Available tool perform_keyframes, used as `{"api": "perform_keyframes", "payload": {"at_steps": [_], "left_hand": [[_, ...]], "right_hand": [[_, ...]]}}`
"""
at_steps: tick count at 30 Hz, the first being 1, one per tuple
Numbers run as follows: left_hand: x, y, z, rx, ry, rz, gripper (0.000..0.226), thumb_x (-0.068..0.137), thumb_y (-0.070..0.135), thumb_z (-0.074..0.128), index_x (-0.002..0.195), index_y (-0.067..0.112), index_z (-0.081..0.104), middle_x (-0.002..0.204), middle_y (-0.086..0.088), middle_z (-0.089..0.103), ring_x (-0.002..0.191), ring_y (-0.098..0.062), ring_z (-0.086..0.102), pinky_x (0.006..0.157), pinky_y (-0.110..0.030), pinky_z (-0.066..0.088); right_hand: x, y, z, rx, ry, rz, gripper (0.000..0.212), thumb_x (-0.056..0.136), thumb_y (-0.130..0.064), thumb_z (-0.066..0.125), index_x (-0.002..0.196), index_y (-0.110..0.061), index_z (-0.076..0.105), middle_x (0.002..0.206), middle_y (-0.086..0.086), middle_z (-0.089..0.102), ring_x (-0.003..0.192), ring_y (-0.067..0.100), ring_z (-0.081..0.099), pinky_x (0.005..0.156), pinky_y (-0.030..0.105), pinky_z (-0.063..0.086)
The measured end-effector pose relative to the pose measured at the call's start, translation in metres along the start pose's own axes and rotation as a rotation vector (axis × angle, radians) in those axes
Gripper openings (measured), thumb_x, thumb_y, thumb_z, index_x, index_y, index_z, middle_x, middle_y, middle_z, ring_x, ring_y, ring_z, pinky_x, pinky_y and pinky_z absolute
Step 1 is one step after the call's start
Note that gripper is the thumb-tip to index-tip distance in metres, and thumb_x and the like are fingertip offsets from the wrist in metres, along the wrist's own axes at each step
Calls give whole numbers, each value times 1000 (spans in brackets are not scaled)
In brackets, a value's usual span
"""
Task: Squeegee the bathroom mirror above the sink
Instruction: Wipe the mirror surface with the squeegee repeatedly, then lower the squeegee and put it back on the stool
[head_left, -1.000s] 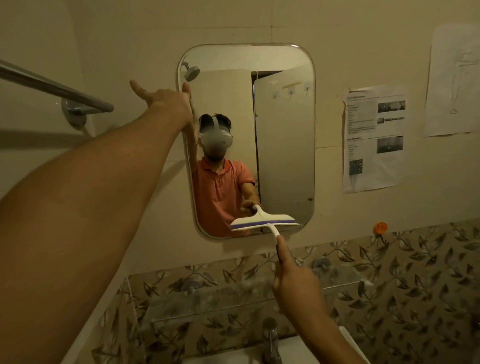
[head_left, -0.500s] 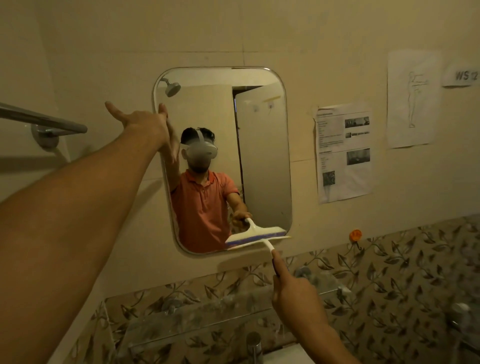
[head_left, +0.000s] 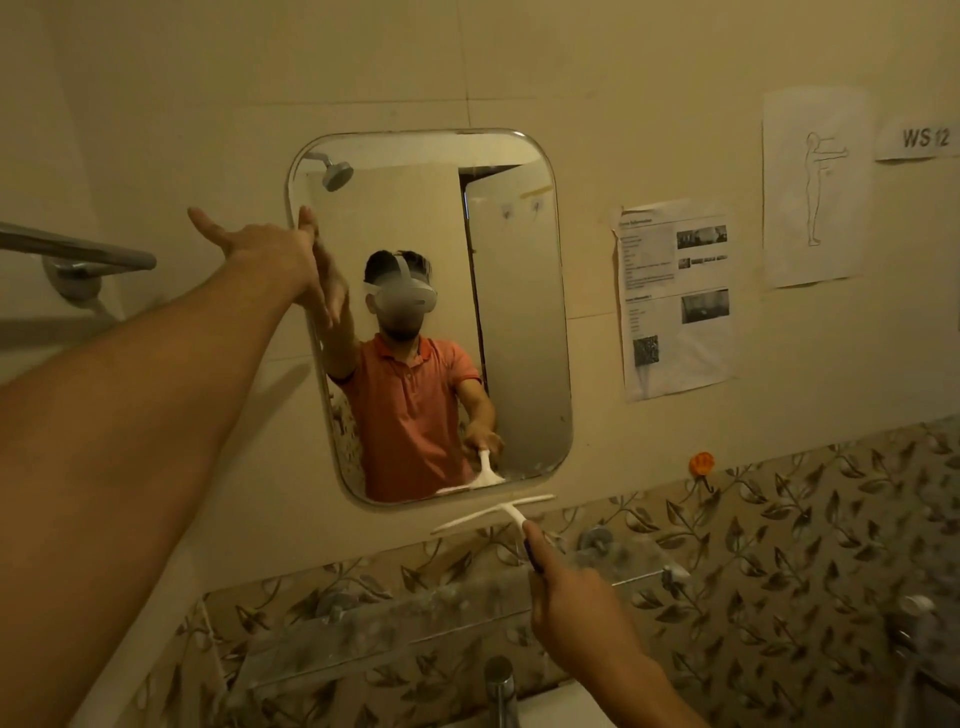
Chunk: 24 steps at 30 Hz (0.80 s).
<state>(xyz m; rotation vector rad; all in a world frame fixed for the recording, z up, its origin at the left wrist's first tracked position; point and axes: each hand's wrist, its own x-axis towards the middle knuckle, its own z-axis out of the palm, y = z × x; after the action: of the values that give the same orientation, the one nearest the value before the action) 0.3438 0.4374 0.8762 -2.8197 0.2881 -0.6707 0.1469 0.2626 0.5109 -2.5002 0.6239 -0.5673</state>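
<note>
- Two hands are up at the wall. The left hand reaches to the left edge of the mirror, near its upper left corner, with fingers straight and thumb spread, grasping nothing. Its fingertips appear to rest on the rim there.
- The right hand is wrapped round the handle of the squeegee, forefinger laid along the handle toward the blade.
- The squeegee's blade lies just below the mirror's bottom edge, under its right half, off the glass and over bare wall. I cannot tell whether it touches the wall.
- The blade's long axis runs nearly parallel to that bottom edge, its right end tipped slightly higher. The handle points down and right to the hand.
- The glass therefore lies straight up from the blade. The right hand is the nearer one, and the left is well apart, toward the opposite corner.
- As I judge it, the blade sits where a downward stroke would finish. The next pass calls for lifting it to the top edge and setting it flat on the glass.
- Below are a glass shelf and a tap.
</note>
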Motion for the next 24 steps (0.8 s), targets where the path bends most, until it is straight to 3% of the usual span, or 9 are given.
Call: {"api": "perform_keyframes", "payload": {"at_steps": [5,10,12,14,17,19,22,24], "left_hand": [[0,-16,-3,-102,-24,20,155,44,80,78,155,34,-20,161,-16,27,146,-49,22,105,-81,-7],[-33,-23,9,-168,21,31,150,53,82,75,155,31,-23,153,-20,41,141,-50,32,106,-79,-9],[-43,-20,18,-176,104,49,138,60,86,68,158,29,-12,144,-19,52,134,-47,43,105,-79,-5],[-56,-16,31,-204,215,73,109,73,81,63,157,27,18,128,-16,63,122,-43,55,108,-78,3],[-85,-5,55,-253,355,131,55,84,64,57,125,29,57,102,-7,68,99,-32,64,106,-61,30],[-109,3,77,-332,423,196,40,87,58,52,112,29,64,91,-1,67,87,-26,63,95,-47,42],[-154,18,111,-538,440,337,33,93,55,48,96,28,66,79,4,63,75,-18,61,82,-39,52],[-191,34,132,-696,440,432,32,97,52,49,99,26,69,79,4,65,72,-15,61,78,-36,52]], "right_hand": [[1,-3,-18,-2,33,-21,69,106,-24,39,158,-46,-1,84,0,64,69,14,60,63,31,55],[-6,-5,-36,19,29,-1,60,106,-27,38,159,-39,14,79,-1,62,68,15,59,64,38,58],[-6,-13,-44,6,42,9,60,104,-26,41,158,-37,17,80,-1,60,70,16,58,59,35,53],[-5,-19,-51,-24,49,-4,58,103,-29,40,157,-36,19,84,0,60,75,19,59,62,35,51],[-11,-29,-54,-18,49,17,56,103,-35,37,156,-36,20,98,4,65,90,24,62,80,44,59],[-21,-36,-53,-2,52,24,56,104,-34,36,158,-35,20,102,4,63,92,25,61,81,42,57],[-37,-42,-46,8,22,37,58,105,-32,35,160,-34,16,103,5,63,91,22,62,82,42,57],[-48,-45,-36,29,17,40,59,105,-32,34,160,-36,14,97,5,66,85,23,64,81,45,59]]}}
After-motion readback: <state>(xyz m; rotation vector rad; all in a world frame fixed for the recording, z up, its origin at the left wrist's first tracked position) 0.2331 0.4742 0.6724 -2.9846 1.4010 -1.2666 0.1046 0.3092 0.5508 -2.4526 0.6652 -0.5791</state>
